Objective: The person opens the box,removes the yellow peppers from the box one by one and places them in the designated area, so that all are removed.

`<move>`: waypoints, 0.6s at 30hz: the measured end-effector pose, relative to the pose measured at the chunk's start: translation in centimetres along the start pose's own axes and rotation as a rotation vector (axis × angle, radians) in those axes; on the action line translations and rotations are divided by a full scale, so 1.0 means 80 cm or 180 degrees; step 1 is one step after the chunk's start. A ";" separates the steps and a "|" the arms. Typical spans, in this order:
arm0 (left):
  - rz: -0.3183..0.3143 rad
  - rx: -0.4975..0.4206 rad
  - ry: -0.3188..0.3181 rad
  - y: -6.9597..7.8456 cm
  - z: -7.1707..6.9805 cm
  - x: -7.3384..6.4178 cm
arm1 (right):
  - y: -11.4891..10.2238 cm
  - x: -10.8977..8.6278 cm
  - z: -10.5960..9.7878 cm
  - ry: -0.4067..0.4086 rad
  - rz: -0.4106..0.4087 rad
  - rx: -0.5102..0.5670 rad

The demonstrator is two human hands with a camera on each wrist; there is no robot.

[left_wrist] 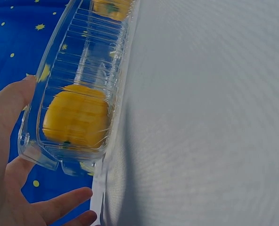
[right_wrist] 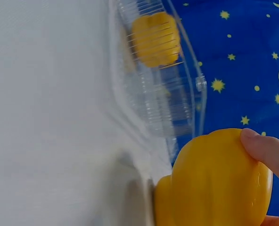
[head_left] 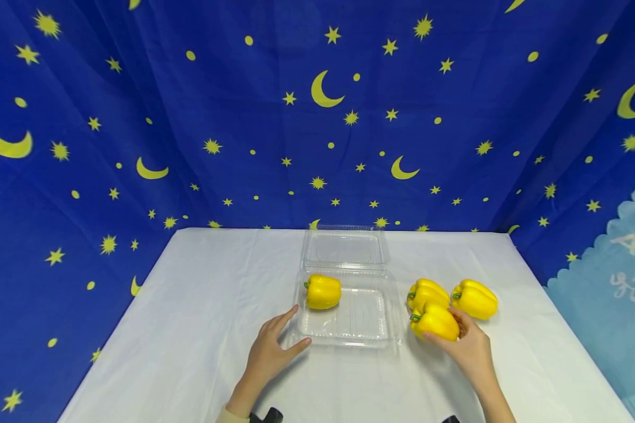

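My right hand (head_left: 472, 349) grips a yellow bell pepper (head_left: 435, 322) between thumb and fingers. In the right wrist view the thumb lies along the side of that pepper (right_wrist: 215, 179). Just behind it are two more yellow bell peppers, one near (head_left: 427, 292) and one farther right (head_left: 475, 298). A clear plastic clamshell box (head_left: 344, 339) lies with its lid (head_left: 344, 249) folded back. Inside its base, at the left, sits another yellow bell pepper (head_left: 323, 292). With fingers spread, my left hand (head_left: 268, 352) stays at the box's front left corner, thumb tip right at the rim in the left wrist view.
A white cloth (head_left: 211, 305) covers the table. Behind and to the left hangs a blue curtain (head_left: 254, 117) with yellow moons and stars. A light blue panel with white lettering (head_left: 614, 294) stands at the right side.
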State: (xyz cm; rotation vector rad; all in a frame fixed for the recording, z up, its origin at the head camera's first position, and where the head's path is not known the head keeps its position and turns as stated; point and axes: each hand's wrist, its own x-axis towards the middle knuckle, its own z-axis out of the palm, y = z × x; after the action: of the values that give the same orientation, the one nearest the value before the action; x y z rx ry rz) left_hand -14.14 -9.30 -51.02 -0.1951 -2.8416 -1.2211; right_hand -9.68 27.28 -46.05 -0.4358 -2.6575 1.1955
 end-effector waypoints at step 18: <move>0.0019 0.0038 0.0000 0.000 0.000 -0.001 | 0.023 0.001 0.014 -0.0229 0.0012 -0.0127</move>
State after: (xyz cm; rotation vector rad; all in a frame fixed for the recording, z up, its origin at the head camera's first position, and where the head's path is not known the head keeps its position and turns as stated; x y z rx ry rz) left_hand -14.07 -9.33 -51.05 -0.2028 -2.8454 -1.2027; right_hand -9.74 27.69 -48.17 -0.4121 -2.7466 1.1829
